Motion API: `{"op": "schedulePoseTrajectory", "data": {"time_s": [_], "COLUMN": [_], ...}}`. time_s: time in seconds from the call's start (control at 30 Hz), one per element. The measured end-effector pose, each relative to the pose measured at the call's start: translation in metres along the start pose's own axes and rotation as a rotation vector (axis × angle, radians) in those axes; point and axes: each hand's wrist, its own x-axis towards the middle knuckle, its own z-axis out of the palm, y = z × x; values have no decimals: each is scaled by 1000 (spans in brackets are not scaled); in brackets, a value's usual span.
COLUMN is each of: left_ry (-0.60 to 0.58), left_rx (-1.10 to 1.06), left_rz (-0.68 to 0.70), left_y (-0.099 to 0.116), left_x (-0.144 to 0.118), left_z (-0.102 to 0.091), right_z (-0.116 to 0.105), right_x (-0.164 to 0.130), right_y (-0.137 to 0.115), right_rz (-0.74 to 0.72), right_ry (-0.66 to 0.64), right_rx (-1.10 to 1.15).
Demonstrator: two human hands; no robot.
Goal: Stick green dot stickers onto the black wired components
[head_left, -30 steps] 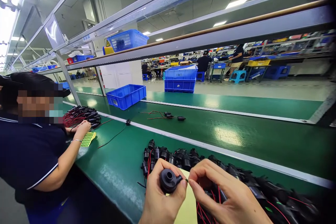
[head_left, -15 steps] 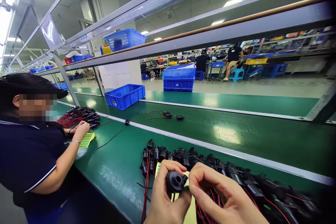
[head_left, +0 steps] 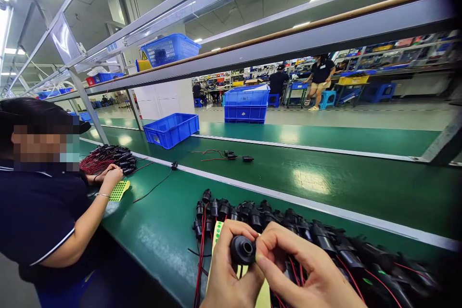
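My left hand point(head_left: 234, 269) is closed around a small black cylindrical pump point(head_left: 242, 250), its round nozzle end facing me. Pinched together, the thumb and forefinger of my right hand point(head_left: 299, 264) press against the pump's right side. A trace of green shows at those fingertips, apparently a small round sticker mostly hidden by them. Beneath my hands lies a pale yellow sheet point(head_left: 265, 293) with green dots, largely covered. Many similar black pumps point(head_left: 254, 219) with red and black wires lie behind and to the right of my hands.
At the left a co-worker point(head_left: 39, 211) handles parts by another pump pile point(head_left: 108, 156) and a green-dotted sheet point(head_left: 120, 191). A blue bin point(head_left: 171, 131) and several loose pumps point(head_left: 248, 159) are on the green bench point(head_left: 155, 245). A metal shelf rail point(head_left: 252, 57) crosses above.
My right hand has moved slightly left, bringing its pinched fingertips from just beside the pump onto its side. My left hand keeps its hold. The view has shifted a little.
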Motion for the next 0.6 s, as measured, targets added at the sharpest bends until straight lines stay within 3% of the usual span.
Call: {"op": "schedulePoseTrajectory", "data": {"time_s": [0.6], "left_ry": [33], "left_rx": [27], "left_rz": [33], "left_y": [0], "left_x": [-2], "left_z": [1], "right_z": [9], "right_x": [-1], "right_y": [-1], "right_rz": [-61], "right_ry": [120], "right_rx": [-107]}}
